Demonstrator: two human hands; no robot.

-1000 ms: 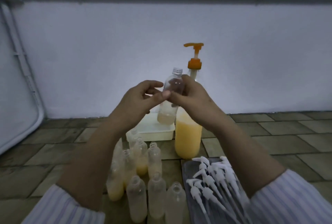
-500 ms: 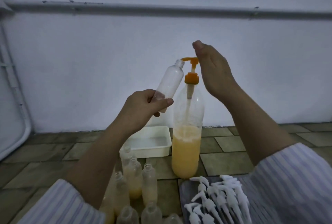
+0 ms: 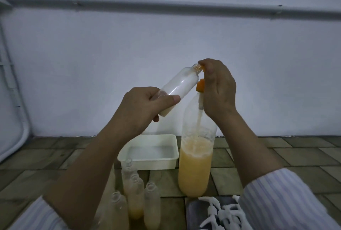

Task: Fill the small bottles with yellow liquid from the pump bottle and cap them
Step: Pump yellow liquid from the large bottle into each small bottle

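Observation:
My left hand (image 3: 145,106) grips a small clear bottle (image 3: 180,86) by its base and tilts it, so the open neck meets the orange spout of the pump bottle (image 3: 195,163). My right hand (image 3: 217,89) lies over the orange pump head and hides most of it. The tall pump bottle stands on the floor, about half full of yellow liquid. Several small uncapped bottles (image 3: 137,193) stand below my left forearm, some with a little yellow liquid in the bottom. White pump caps (image 3: 219,213) lie in a pile at the bottom right.
A white rectangular tub (image 3: 149,159) sits on the tiled floor behind the small bottles, left of the pump bottle. A pale wall with a horizontal pipe (image 3: 166,6) rises right behind. The caps rest on a dark tray (image 3: 193,209).
My right hand let go of the small bottle, rose above the pump and now lies down on its head. My left hand tilted the bottle's neck to the spout. The camera view shifted upward.

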